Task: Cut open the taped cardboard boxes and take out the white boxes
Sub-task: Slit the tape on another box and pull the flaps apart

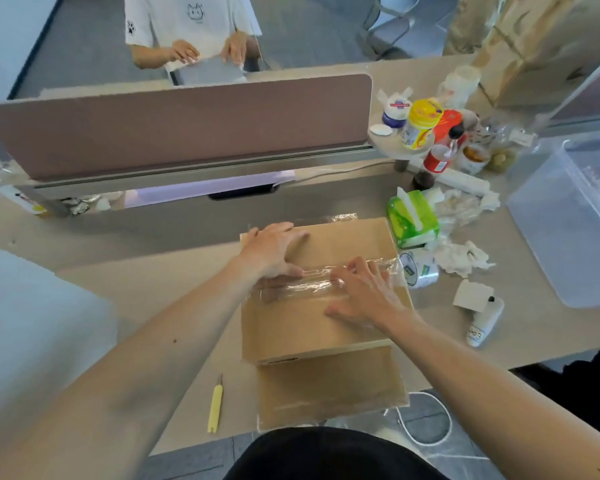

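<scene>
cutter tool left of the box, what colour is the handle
The cutter has a yellow handle; head view.

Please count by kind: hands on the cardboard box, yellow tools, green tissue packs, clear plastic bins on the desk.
Hands on the cardboard box: 2, left hand and right hand
Yellow tool: 1
Green tissue pack: 1
Clear plastic bin: 1
Total: 5

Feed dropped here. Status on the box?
Left hand, right hand open, flat on cardboard box. Flaps closed, tape crumpled along seam. Yellow cutter on table, left of box.
</scene>
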